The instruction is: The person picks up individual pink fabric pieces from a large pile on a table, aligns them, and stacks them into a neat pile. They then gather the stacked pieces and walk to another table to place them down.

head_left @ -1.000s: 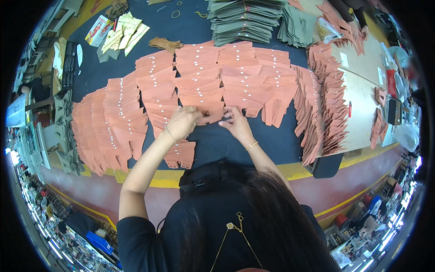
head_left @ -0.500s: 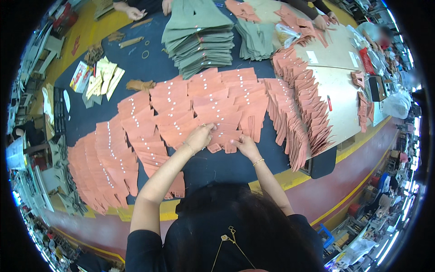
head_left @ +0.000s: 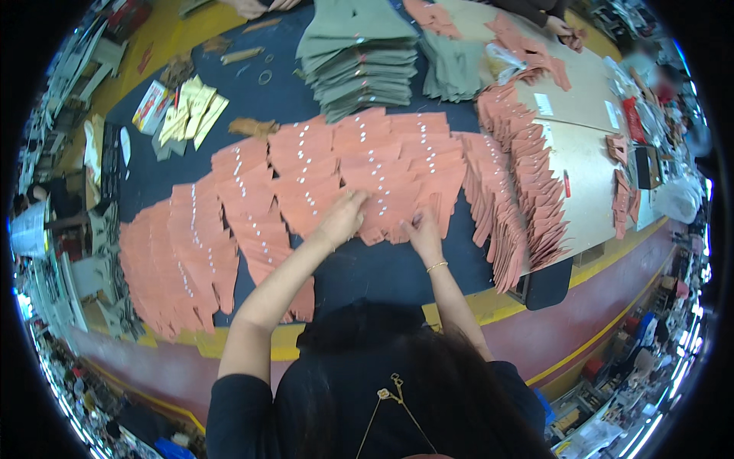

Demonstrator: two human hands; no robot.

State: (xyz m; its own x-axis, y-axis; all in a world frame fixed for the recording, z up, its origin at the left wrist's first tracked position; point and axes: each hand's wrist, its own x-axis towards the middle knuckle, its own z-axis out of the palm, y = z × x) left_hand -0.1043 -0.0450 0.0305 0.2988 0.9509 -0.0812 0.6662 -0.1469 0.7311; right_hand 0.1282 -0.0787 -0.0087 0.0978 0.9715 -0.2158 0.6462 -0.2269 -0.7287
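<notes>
Coral pieces (head_left: 394,223), white labels (head_left: 376,165) too small to read | left hand (head_left: 342,220), right hand (head_left: 425,233) touching pieces | either grip closed? can't tell

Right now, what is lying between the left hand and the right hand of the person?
In the head view, overlapping salmon-coloured pieces lie between the left hand and the right hand; the dark tabletop shows just below their lower edge.

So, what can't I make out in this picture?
All in the head view:
Bare left hand and bare right hand: each hides its own undersides, so neither grip is certain.
Flat salmon-pink pieces: upper ones cover lower ones.
Tiny white tags: too small for any markings.
Co-worker's bare hand: arm cut off by the upper edge.
</notes>
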